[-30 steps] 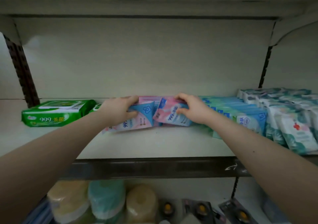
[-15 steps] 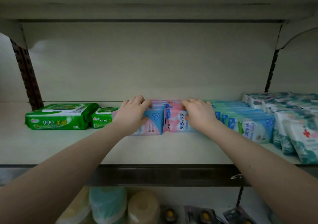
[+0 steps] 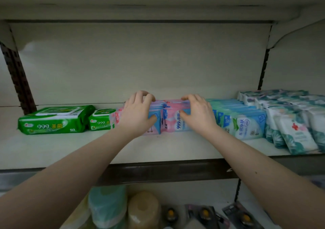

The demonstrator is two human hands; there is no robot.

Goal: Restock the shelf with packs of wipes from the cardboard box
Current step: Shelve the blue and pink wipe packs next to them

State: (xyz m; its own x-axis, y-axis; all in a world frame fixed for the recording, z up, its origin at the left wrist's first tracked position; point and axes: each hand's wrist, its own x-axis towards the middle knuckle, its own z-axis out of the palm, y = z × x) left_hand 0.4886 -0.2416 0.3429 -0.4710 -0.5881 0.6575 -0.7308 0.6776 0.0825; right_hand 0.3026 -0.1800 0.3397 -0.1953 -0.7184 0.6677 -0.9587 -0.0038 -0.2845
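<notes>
Two rows of pink-and-blue wipe packs stand upright on the cream shelf [image 3: 158, 151], near its middle. My left hand [image 3: 136, 115] grips the left row [image 3: 155, 123], fingers curled over the tops and thumb on the front pack. My right hand [image 3: 197, 113] grips the right row [image 3: 171, 121] the same way. The two rows touch each other between my hands. The cardboard box is out of sight.
Green 999 wipe packs, one large [image 3: 52, 120] and one small [image 3: 100, 120], lie left of the pink rows. Blue-and-green packs [image 3: 242, 121] and white-teal packs [image 3: 295, 123] fill the right. Bare shelf lies in front. Rolls [image 3: 109, 206] sit on the shelf below.
The pink packs went from tilted and loose to upright, pushed back into two tidy rows. Both hands moved up onto the tops of the rows.
</notes>
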